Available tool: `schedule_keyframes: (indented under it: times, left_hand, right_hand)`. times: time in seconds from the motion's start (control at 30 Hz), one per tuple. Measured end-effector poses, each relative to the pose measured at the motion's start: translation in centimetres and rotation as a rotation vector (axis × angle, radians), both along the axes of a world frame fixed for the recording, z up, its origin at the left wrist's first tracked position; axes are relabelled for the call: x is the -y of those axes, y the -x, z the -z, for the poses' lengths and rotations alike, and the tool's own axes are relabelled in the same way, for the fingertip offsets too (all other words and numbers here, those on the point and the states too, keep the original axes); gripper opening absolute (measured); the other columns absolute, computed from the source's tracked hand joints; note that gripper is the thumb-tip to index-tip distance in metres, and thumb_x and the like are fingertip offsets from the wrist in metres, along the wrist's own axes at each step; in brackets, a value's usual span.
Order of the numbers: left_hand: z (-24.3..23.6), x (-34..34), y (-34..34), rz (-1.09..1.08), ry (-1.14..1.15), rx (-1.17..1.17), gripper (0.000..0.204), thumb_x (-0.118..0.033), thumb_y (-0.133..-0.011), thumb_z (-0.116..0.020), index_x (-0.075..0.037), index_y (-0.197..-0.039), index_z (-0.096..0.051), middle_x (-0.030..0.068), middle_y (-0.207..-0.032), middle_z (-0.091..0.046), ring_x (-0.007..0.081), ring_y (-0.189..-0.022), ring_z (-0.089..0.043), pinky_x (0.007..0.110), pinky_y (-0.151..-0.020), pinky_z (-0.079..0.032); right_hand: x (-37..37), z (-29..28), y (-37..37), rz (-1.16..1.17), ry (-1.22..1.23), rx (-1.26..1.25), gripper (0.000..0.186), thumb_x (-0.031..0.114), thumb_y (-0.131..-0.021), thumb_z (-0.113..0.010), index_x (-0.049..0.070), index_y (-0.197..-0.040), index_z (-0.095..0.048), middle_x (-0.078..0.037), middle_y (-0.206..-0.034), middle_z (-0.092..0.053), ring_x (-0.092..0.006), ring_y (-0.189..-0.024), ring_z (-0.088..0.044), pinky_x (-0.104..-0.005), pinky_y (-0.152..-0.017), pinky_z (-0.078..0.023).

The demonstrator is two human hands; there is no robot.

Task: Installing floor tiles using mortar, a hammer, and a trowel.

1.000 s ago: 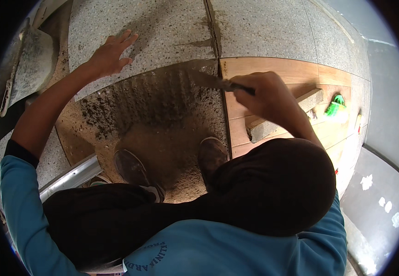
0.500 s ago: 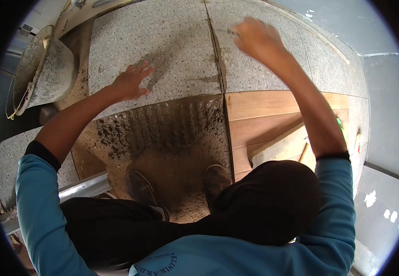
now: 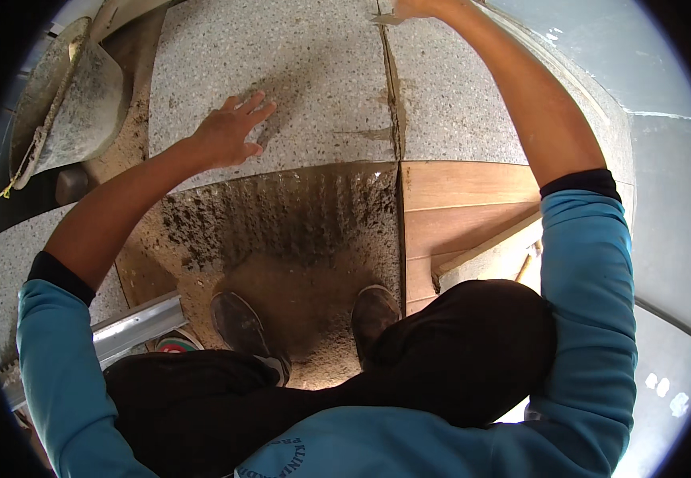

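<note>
My left hand (image 3: 232, 135) has its fingers spread over a large speckled grey tile (image 3: 281, 56), at or just above its surface; contact cannot be made out. My right hand (image 3: 417, 7), partly cut off by the top edge, is closed on a small flat scraper (image 3: 387, 18). The scraper's thin grey blade lies over the joint (image 3: 391, 76), a dark, mortar-smeared line between the speckled tile and a second tile (image 3: 449, 95). Its handle is hidden in the fingers. Wet mortar (image 3: 297, 199) with comb ridges covers the floor nearer than the tile.
A mortar-crusted bucket (image 3: 82, 103) lies tipped at the left. Wood-look tiles (image 3: 465, 191) with a leaning offcut (image 3: 489, 251) are at the right, beside a grey wall (image 3: 672, 175). A metal straightedge (image 3: 138, 327) lies near my left leg. My shoes (image 3: 238, 319) stand by the mortar.
My right hand has moved farther away and slightly left, up to the joint, and the scraper's blade now shows. The left hand stays nearly in place, still spread.
</note>
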State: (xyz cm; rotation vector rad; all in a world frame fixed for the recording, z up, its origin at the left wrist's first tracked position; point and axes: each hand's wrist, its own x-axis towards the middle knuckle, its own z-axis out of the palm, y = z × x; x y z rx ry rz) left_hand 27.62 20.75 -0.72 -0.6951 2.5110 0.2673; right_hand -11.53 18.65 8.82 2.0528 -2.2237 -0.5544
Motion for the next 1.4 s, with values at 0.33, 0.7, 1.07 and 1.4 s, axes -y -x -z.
schedule_keyframes:
  times: [0.33,0.7,1.07,1.4]
  left_hand:
    - [0.0,0.0,0.4,-0.008,0.009,0.029,0.086,-0.039,-0.097,-0.068,-0.026,-0.165,-0.018,0.005,-0.172,-0.013,0.0413,-0.154,-0.019,0.056,-0.123,-0.034]
    - [0.1,0.3,0.6,-0.014,-0.008,0.007,0.087,-0.033,-0.095,-0.072,-0.027,-0.165,-0.019,0.004,-0.172,-0.015,0.0389,-0.156,-0.016,0.055,-0.124,-0.033]
    - [-0.8,0.3,0.6,-0.012,-0.025,0.022,0.089,-0.034,-0.094,-0.073,-0.024,-0.165,-0.021,0.0086,-0.171,-0.015,0.0395,-0.155,-0.018,0.054,-0.123,-0.032]
    - [-1.3,1.3,0.1,-0.007,-0.081,-0.039,0.082,-0.036,-0.096,-0.071,-0.019,-0.163,-0.027,0.011,-0.171,-0.018,0.0384,-0.154,-0.021,0.052,-0.124,-0.029]
  right_hand:
    - [-10.8,-2.6,-5.8,0.046,-0.185,0.09,0.073,0.067,-0.078,-0.075,-0.004,-0.099,-0.076,-0.026,-0.102,-0.073,-0.042,-0.096,-0.071,-0.0494,-0.085,-0.058]
    - [-21.1,-2.0,-10.4,0.171,-0.312,0.241,0.021,0.011,-0.091,-0.06,0.006,-0.071,-0.066,-0.005,-0.063,-0.059,-0.0119,-0.054,-0.052,-0.0301,-0.046,-0.043]
    - [-27.2,-2.7,-14.7,0.143,-0.255,0.339,0.017,0.01,-0.084,-0.063,0.006,-0.091,-0.078,-0.019,-0.073,-0.07,-0.033,-0.071,-0.071,-0.0457,-0.067,-0.057]
    - [-30.3,-2.0,-19.8,-0.437,0.034,0.617,0.021,0.012,-0.089,-0.064,0.001,-0.107,-0.065,-0.009,-0.085,-0.06,-0.0242,-0.078,-0.063,-0.039,-0.06,-0.054]
